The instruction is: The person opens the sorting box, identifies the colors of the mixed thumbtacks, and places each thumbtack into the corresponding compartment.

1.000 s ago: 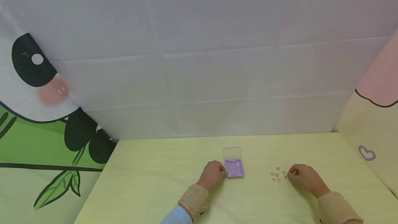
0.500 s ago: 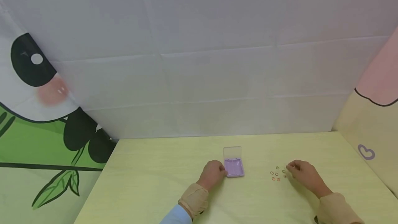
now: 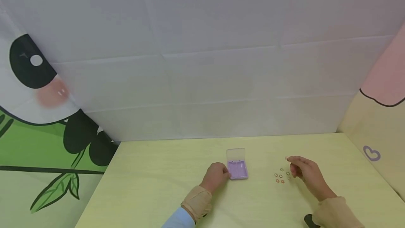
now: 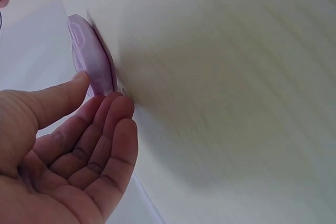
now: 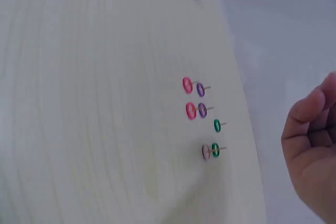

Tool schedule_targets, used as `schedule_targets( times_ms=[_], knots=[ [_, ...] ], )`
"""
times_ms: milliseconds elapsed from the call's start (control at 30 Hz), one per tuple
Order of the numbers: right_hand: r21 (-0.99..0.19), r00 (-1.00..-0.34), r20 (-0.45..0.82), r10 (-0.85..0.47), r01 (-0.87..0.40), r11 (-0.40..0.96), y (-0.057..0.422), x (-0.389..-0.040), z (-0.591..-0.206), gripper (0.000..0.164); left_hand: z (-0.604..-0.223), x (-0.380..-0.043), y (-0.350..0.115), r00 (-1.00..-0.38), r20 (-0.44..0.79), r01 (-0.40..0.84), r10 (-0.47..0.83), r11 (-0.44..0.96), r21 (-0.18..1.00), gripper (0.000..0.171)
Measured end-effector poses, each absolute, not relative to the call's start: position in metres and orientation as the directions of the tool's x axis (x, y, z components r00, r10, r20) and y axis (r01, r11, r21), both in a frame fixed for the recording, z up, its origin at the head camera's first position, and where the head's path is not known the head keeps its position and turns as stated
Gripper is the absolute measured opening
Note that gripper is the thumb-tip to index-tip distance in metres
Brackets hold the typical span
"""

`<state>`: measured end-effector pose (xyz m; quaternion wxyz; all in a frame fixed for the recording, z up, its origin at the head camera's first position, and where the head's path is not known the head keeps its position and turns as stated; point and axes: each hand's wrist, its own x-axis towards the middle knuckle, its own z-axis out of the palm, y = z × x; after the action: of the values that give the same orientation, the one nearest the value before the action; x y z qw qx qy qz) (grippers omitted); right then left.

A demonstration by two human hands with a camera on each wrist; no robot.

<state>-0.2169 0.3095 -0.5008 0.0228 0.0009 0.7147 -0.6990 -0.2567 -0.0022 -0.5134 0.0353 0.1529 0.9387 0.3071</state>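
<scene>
A small purple plastic box (image 3: 238, 170) lies on the table with its clear lid (image 3: 235, 154) raised at the back. My left hand (image 3: 216, 177) holds the box's near left corner, thumb (image 4: 73, 90) against its side and fingers curled close by. To the right, several thumbtacks (image 3: 280, 176) lie point up in a loose cluster; the right wrist view shows pink (image 5: 188, 85), purple (image 5: 202, 110) and green (image 5: 217, 125) heads. Just above them my right hand (image 3: 307, 172) is raised, pinching a tiny pale pinkish thumbtack (image 3: 286, 158) between thumb and forefinger.
The pale yellow table (image 3: 152, 171) reaches back to a white cloth wall (image 3: 202, 80). Printed panels stand at the left (image 3: 38, 143) and right (image 3: 379, 129). A black strap end (image 3: 311, 221) shows below the right sleeve.
My right hand has lifted from the thumbtacks and moved slightly back, with a tiny thumbtack at its fingertips. The left hand and the box have stayed in place.
</scene>
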Motion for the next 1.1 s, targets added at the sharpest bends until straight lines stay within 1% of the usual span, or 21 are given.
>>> schedule_targets(
  times_ms=[67, 100, 167, 267, 367, 433, 533, 767, 1100],
  knots=[
    [-0.980, -0.992, 0.013, -0.123, 0.012, -0.196, 0.309, -0.217, -0.499, 0.027, -0.514, -0.257, -0.002, -0.951, 0.030, 0.267, 0.309, 0.764, 0.587, 0.012],
    [-0.954, -0.983, 0.046, -0.175, 0.009, -0.301, 0.308, -0.217, -0.499, 0.031, -0.515, -0.257, -0.002, -0.951, 0.030, 0.266, 0.308, 0.764, 0.588, 0.012],
    [-0.885, -0.952, 0.130, -0.276, 0.014, -0.465, 0.307, -0.219, -0.497, 0.041, -0.516, -0.258, -0.001, -0.952, 0.032, 0.265, 0.305, 0.766, 0.585, 0.012],
    [-0.769, -0.890, 0.256, -0.378, 0.050, -0.638, 0.304, -0.223, -0.495, 0.052, -0.517, -0.258, 0.000, -0.953, 0.032, 0.262, 0.301, 0.769, 0.582, 0.012],
    [-0.658, -0.843, 0.341, -0.416, 0.102, -0.746, 0.301, -0.226, -0.494, 0.057, -0.517, -0.259, 0.001, -0.954, 0.029, 0.260, 0.299, 0.771, 0.582, 0.012],
    [-0.605, -0.829, 0.368, -0.421, 0.130, -0.786, 0.299, -0.227, -0.494, 0.058, -0.517, -0.259, 0.001, -0.954, 0.027, 0.257, 0.299, 0.770, 0.584, 0.013],
    [-0.573, -0.827, 0.384, -0.411, 0.136, -0.808, 0.296, -0.227, -0.494, 0.059, -0.518, -0.259, 0.002, -0.952, 0.035, 0.267, 0.304, 0.770, 0.579, 0.013],
    [-0.586, -0.828, 0.399, -0.394, 0.101, -0.804, 0.292, -0.228, -0.497, 0.060, -0.521, -0.260, 0.001, -0.952, 0.036, 0.269, 0.305, 0.771, 0.578, 0.014],
    [-0.610, -0.851, 0.361, -0.382, 0.095, -0.787, 0.286, -0.230, -0.497, 0.057, -0.521, -0.259, 0.001, -0.949, 0.050, 0.281, 0.310, 0.767, 0.577, 0.012]
  ],
)
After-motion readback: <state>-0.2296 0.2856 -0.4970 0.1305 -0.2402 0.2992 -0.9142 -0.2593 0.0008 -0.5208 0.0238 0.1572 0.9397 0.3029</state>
